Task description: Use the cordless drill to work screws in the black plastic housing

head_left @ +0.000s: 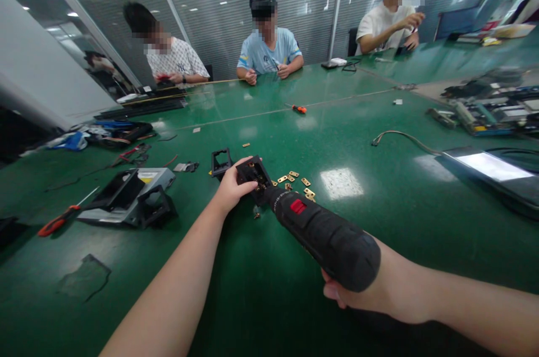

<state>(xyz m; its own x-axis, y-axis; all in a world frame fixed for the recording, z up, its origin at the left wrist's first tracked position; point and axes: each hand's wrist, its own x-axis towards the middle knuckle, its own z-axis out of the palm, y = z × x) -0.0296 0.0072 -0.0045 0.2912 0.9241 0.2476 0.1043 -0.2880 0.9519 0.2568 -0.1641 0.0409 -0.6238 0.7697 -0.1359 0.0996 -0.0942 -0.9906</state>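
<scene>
My left hand [231,186] is closed around a small black plastic housing [251,169], its thumb lying over the inner side. Brass-coloured bits show inside the housing. A black cordless drill [324,233] with a red switch is gripped in my right hand [357,287], mostly behind the drill body. The drill's front end points at the housing; whether its tip touches is hidden. Several small brass plates [306,182] lie just right of the housing. A second black frame [220,161] stands behind my left hand. Small screws [256,213] lie below the housing.
At left are a grey metal case [158,177], a black bracket [156,206] and an orange-handled screwdriver [59,222]. Another screwdriver [299,109] lies further back. A lit flat panel [497,169] and piled circuit boards [492,113] are at right. Three people sit across the green table [269,121].
</scene>
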